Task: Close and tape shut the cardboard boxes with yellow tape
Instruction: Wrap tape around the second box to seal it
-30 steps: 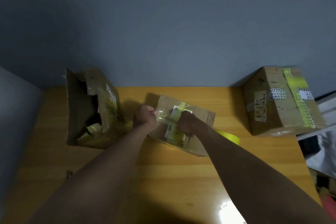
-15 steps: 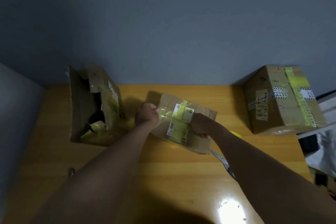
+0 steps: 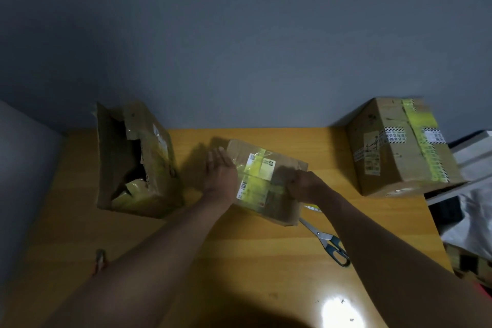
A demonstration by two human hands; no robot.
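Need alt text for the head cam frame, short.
A person's left hand rests flat against the left side of a small cardboard box crossed with yellow tape, while the right hand grips its right side. On the wooden table are scissors, a torn open box at left and a taped box at right.

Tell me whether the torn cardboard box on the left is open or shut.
Open: the torn cardboard box shows a dark gaping hole, its flaps apart and untaped.

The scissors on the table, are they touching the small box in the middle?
Cannot tell. In the head view the scissors point their blade tips at the middle box's near corner, but the dim picture shows neither contact nor gap.
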